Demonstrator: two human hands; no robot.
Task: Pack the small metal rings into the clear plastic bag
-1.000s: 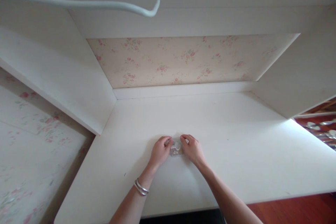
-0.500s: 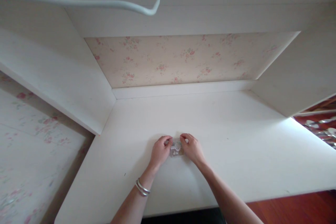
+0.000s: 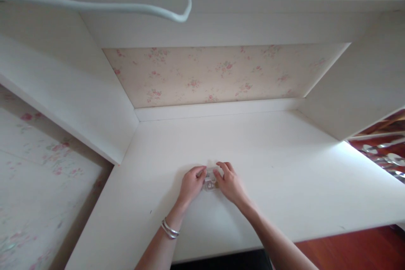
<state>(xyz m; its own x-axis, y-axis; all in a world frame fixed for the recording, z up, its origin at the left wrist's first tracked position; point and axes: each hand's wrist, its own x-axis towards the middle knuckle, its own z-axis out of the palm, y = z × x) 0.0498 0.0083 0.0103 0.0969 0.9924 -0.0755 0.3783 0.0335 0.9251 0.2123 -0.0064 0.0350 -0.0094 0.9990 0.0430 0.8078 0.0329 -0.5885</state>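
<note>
Surface: white surface [image 3: 268, 164] beneath floral wallpaper [image 3: 221, 71].
Left hand [image 3: 190, 184]: gripped small clear box [image 3: 210, 182].
Right hand [image 3: 230, 184]: pinched the same box.

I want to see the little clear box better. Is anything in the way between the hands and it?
No. The left hand and right hand already touch the little clear box from either side on the white desk.

1. Legible text, labels, brands, numbers, signs: none.
2. Small clear plastic box [image 3: 210, 181] between the hands: pale markings inside, too small and blurred to read.
3. Floral wallpaper panel [image 3: 221, 74]: flower pattern only, no lettering.
</note>
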